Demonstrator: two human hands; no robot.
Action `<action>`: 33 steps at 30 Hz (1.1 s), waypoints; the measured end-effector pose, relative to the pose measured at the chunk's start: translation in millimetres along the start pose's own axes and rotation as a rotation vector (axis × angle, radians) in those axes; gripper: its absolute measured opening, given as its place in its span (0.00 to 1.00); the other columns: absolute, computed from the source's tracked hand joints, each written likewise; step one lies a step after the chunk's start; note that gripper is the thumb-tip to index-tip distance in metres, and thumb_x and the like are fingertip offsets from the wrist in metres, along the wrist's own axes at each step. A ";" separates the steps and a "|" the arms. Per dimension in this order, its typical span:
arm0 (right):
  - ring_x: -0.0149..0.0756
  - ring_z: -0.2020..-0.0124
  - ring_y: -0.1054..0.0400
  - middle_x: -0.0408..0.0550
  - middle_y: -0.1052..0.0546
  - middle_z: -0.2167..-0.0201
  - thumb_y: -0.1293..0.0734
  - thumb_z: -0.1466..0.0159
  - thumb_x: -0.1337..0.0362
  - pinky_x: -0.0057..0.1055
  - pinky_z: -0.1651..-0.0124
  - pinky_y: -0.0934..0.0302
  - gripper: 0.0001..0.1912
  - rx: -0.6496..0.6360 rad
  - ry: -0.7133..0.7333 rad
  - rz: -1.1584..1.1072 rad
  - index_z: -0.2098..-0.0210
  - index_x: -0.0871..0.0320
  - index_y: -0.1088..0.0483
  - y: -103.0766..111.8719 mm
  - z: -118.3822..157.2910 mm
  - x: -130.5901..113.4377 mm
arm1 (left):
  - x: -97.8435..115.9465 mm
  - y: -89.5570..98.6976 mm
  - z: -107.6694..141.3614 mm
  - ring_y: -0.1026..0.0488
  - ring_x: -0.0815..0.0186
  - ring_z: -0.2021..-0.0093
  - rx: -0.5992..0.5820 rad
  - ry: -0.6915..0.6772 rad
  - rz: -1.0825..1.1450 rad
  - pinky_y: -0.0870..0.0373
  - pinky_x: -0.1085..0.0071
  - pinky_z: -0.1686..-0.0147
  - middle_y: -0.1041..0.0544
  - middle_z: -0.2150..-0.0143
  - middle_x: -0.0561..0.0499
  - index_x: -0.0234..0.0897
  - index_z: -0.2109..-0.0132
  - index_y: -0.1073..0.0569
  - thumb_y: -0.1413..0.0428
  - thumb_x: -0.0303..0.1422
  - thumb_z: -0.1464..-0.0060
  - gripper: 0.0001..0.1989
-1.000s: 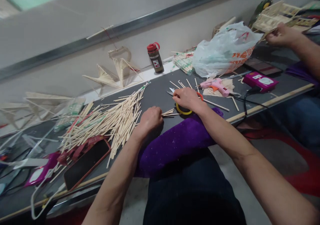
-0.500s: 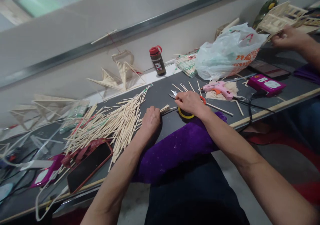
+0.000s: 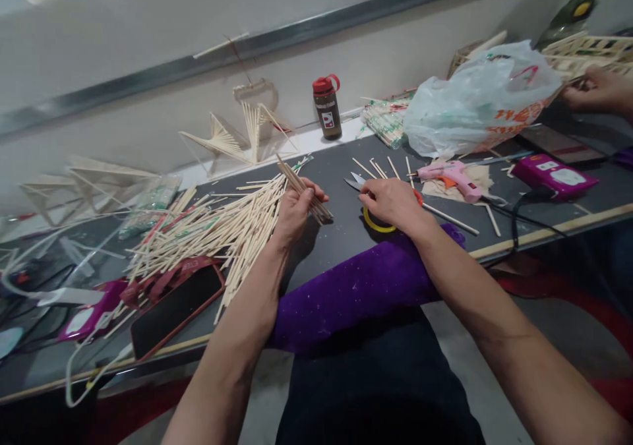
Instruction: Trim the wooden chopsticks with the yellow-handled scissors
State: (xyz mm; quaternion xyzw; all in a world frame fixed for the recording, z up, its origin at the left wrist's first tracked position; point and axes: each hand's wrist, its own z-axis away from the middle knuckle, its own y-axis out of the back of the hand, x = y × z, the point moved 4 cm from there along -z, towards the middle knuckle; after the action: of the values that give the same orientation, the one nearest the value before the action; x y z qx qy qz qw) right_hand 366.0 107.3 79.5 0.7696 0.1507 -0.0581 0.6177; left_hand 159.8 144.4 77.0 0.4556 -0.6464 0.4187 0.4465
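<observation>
Wooden sticks (image 3: 297, 181), gathered in a small bundle, are in the person's left hand (image 3: 295, 212), which is a little above the dark table (image 3: 341, 161). The fingers of this hand are closed around the bundle, and the thumb is pressed against it. The bundle is tilted: its upper end leans toward the left, and its lower end points down to the right. Whether this lower end touches the table, I cannot tell.

The right hand (image 3: 390, 201) is lying over the scissors (image 3: 353, 182), with its fingers bent. The blades come out on one side of it and are slightly apart. I cannot say if the fingers are gripping the scissors or only resting on them. Just below this hand is a yellow ring (image 3: 380, 224), partly covered.

Beside the left hand spreads a big heap of loose sticks (image 3: 237, 227). Along the table edge lies a purple cloth (image 3: 346, 287), under the right forearm. To the right of the right hand, a pink glue gun (image 3: 452, 176) lies on something pale. A bottle with a red lid (image 3: 327, 112) stands upright near the wall.
</observation>
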 end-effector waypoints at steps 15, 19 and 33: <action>0.34 0.53 0.29 0.48 0.22 0.54 0.36 0.33 0.60 0.32 0.49 0.37 0.15 0.005 0.237 -0.615 0.50 0.55 0.24 4.4 -4.3 -19.6 | -12.4 -14.5 15.1 0.20 0.63 0.63 -0.317 0.200 0.087 0.25 0.65 0.57 0.20 0.67 0.49 0.35 0.59 0.26 0.34 0.42 0.50 0.17; 0.34 0.55 0.31 0.47 0.26 0.58 0.33 0.36 0.59 0.33 0.50 0.36 0.15 -0.095 0.334 -0.673 0.51 0.54 0.24 11.5 -19.6 -43.2 | -11.5 -11.3 17.2 0.20 0.61 0.62 -0.411 0.194 -0.024 0.26 0.66 0.58 0.18 0.63 0.46 0.37 0.56 0.23 0.37 0.46 0.47 0.19; 0.27 0.73 0.35 0.43 0.28 0.73 0.33 0.41 0.58 0.25 0.70 0.42 0.13 -0.227 0.379 -0.940 0.70 0.63 0.27 12.1 -38.2 -68.1 | -8.0 -10.1 19.4 0.21 0.58 0.59 -0.479 0.214 -0.186 0.26 0.63 0.54 0.18 0.60 0.40 0.29 0.60 0.19 0.37 0.45 0.48 0.20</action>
State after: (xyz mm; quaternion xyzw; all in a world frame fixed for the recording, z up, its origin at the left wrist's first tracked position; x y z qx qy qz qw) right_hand 301.4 131.1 118.3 0.5439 0.5945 -0.1722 0.5666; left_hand 167.3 125.4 65.8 0.3475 -0.6314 0.2572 0.6438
